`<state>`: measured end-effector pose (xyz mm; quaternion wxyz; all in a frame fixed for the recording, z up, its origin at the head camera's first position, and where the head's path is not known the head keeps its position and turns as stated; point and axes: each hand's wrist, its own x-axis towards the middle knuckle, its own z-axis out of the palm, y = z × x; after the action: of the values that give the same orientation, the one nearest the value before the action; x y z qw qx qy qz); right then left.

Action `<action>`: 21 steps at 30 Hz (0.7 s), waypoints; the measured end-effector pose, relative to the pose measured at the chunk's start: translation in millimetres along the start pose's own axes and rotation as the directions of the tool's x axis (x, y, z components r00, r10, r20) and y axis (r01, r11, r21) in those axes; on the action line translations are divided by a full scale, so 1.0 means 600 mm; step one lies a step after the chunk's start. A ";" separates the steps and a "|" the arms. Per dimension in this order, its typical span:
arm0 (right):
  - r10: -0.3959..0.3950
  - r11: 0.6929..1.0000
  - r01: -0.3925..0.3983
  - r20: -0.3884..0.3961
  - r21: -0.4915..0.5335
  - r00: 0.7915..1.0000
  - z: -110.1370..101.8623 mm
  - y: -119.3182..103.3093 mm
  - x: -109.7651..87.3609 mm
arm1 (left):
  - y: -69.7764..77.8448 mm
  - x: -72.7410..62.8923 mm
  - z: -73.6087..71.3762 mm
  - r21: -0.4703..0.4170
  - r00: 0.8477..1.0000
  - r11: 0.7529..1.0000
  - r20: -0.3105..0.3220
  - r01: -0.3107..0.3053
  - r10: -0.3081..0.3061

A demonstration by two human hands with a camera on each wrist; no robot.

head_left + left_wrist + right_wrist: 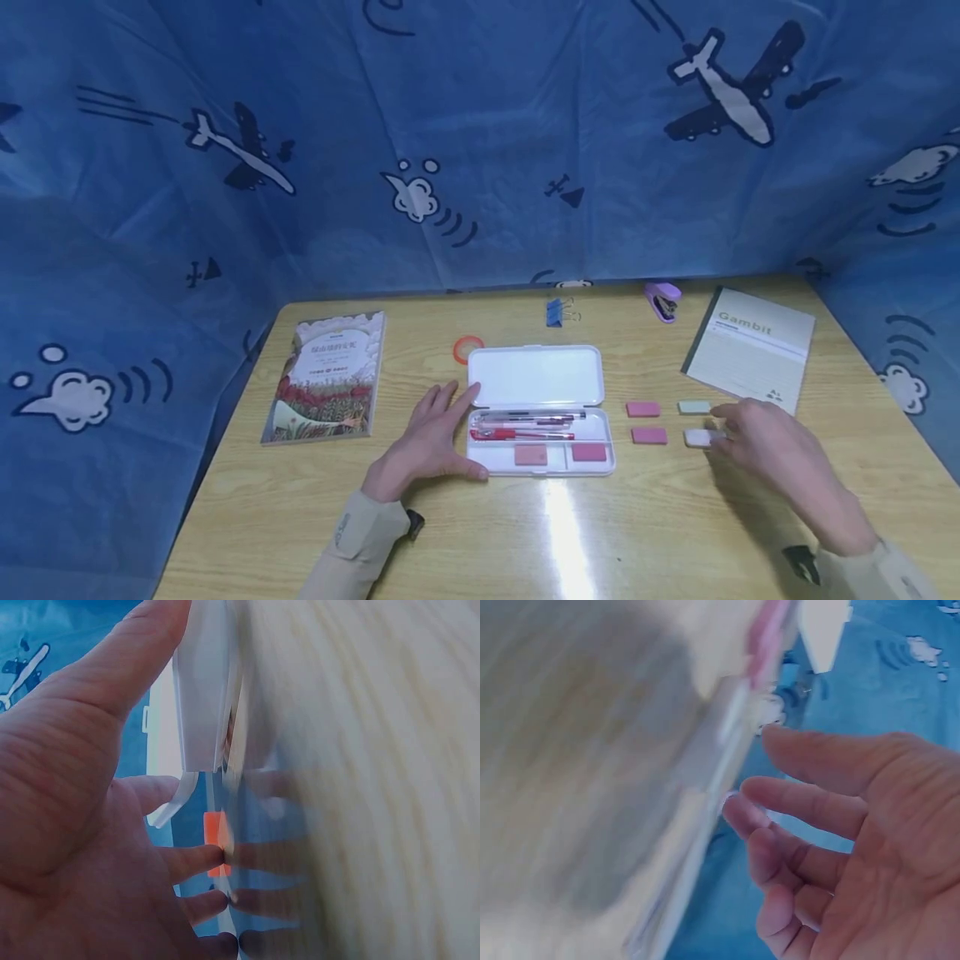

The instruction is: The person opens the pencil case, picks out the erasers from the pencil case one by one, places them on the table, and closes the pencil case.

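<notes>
A white pencil case lies with its lid laid back. Inside are several pens, among them a red pen, plus a salmon eraser and a pink eraser in separate front compartments. With fingers spread, my left hand rests against its left side, thumb at the front corner and index finger by the lid. My right hand hovers beside a white eraser and a pale green eraser, fingers loosely bent. In the right wrist view, nothing sits between its thumb and fingers.
Two more pink erasers, one behind and one in front, lie right of the case. Around them are a tape roll, a blue binder clip, a purple stapler, a notebook and a book.
</notes>
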<state>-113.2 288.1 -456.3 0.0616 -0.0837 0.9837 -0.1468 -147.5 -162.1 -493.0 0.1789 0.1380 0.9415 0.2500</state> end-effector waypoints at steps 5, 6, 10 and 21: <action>-0.109 0.994 0.110 -0.077 0.002 0.991 -0.001 -0.058 0.011 | 0.000 0.000 0.000 -0.001 1.000 1.000 -0.007 -0.007 0.007; -0.138 0.990 0.140 -0.091 0.010 0.986 0.002 -0.073 0.014 | 0.000 0.000 0.000 -0.001 1.000 1.000 -0.008 -0.010 0.010; -0.261 0.964 0.265 -0.121 0.012 0.958 0.023 -0.137 0.028 | -0.002 0.000 0.000 0.004 1.000 1.000 -0.013 -0.011 0.011; -0.520 0.853 0.514 -0.059 -0.084 0.852 0.086 -0.264 0.068 | 0.000 0.000 -0.001 0.016 1.000 1.000 -0.015 -0.021 0.021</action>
<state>-122.4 116.9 -461.7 -0.0221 -0.3410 0.9309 -0.1288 -147.8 -162.4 -492.6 0.1679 0.1472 0.9433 0.2456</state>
